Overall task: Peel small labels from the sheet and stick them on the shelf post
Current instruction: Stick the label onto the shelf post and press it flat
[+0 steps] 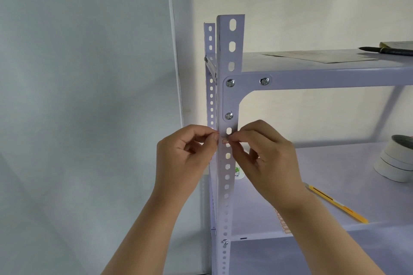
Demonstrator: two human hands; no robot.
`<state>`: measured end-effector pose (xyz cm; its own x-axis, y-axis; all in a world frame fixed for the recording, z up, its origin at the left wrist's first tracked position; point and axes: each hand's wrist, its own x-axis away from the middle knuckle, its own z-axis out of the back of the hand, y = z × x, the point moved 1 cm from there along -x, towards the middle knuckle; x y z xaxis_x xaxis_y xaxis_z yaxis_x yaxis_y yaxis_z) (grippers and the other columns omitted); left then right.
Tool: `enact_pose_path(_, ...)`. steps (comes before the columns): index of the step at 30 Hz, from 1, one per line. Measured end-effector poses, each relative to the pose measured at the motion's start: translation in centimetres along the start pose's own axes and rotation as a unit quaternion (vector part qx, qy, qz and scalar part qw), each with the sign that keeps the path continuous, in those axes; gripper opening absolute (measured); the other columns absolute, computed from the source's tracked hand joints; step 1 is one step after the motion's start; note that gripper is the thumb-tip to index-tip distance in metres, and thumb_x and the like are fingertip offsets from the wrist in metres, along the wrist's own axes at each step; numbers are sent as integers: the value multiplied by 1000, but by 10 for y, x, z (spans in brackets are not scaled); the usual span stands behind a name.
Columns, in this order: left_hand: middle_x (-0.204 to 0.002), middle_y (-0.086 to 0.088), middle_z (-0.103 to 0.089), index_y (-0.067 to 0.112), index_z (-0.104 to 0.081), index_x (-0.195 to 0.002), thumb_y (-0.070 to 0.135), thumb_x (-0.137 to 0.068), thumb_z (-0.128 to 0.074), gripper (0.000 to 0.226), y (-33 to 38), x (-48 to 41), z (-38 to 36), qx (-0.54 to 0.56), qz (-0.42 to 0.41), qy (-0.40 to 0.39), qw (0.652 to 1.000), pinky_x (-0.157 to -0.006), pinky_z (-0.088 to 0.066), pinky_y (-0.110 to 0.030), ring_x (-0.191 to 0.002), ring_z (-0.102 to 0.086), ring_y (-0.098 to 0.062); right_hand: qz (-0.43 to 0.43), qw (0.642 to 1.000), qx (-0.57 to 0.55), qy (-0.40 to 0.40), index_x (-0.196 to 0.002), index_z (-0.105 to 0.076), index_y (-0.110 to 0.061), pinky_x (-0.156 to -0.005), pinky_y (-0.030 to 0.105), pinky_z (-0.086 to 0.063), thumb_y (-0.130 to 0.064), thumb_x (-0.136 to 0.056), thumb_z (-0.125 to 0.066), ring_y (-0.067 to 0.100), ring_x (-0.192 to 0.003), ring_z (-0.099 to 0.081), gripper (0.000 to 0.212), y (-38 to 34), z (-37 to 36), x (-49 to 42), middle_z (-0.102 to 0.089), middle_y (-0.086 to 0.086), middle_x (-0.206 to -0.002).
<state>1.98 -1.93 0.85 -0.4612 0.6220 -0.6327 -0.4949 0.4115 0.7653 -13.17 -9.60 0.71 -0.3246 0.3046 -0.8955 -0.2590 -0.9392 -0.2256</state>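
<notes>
Both hands meet at the front shelf post (228, 105), a pale perforated metal upright with a row of holes running down its face. The left hand (185, 158) sits at the post's left edge, its fingers curled in and its thumb and forefinger pressed together in a pinch right against that edge; whether anything lies between those fingertips cannot be told. The right hand (268, 158) comes in from the right side, its thumb and forefinger closed on the right end of a small label (225, 141), a tiny pale sticker with a red outline. The label lies on the face of the post, just below one hole and a little under the lowest bolt of the corner bracket (234, 96). The remaining fingers of the right hand are loosely bent and held off the post.

The label sheet (282, 222) lies on the middle shelf (335, 163), mostly hidden behind the right forearm; only a strip of red-outlined labels shows at its near edge. To its right on the same shelf rests a yellow utility knife (337, 204), and further right a stack of tape rolls (396, 159). A small white bottle with a green mark (239, 173) stands just behind the post. On the top shelf lie a sheet of paper (319, 56) and a dark pen (386, 50).
</notes>
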Motion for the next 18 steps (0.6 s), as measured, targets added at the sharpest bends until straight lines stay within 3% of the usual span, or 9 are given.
enact_pose_path(4,-71,4,-76,18,-78,-83,13,-84,-74,6,-1,0,2,-9,-10,-2,1000,-63,-60,-38,-60,-69,-14,-29,999,-32,-31,-88,-72,-12,-49,17,-37,-3,-85,-69,11,-42,-41,9,-2,3,0,-67,1,-91)
enact_pose_path(8,-73,6,-77,19,-78,-83,14,-84,-74,7,0,0,3,-18,-16,-4,1000,-64,-60,-42,-61,-69,-16,-27,998,-43,-48,-85,-69,-10,-46,29,-42,-3,-85,-66,16,-42,-44,7,-3,5,1,-67,1,-91)
enact_pose_path(12,-72,6,-76,21,-77,-81,17,-82,-73,6,3,2,3,-23,-18,-2,1000,-62,-59,-38,-60,-69,-19,-41,993,-95,-51,-82,-65,-8,-47,33,-42,-1,-84,-64,19,-44,-48,8,-6,10,2,-64,0,-89)
enact_pose_path(15,-73,4,-77,18,-77,-82,16,-81,-72,6,8,3,4,-25,-33,-8,999,-61,-58,-36,-59,-68,-22,-83,983,-165,-15,-79,-64,-10,-51,22,-37,-7,-86,-62,15,-44,-44,8,-12,22,0,-68,1,-84)
enact_pose_path(18,-71,14,-75,23,-78,-82,17,-81,-73,8,14,4,3,-41,-56,-22,997,-58,-54,-22,-58,-66,-16,-126,975,-183,-9,-78,-66,-12,-50,17,-34,-8,-84,-67,15,-43,-41,8,-16,31,-3,-71,-4,-78)
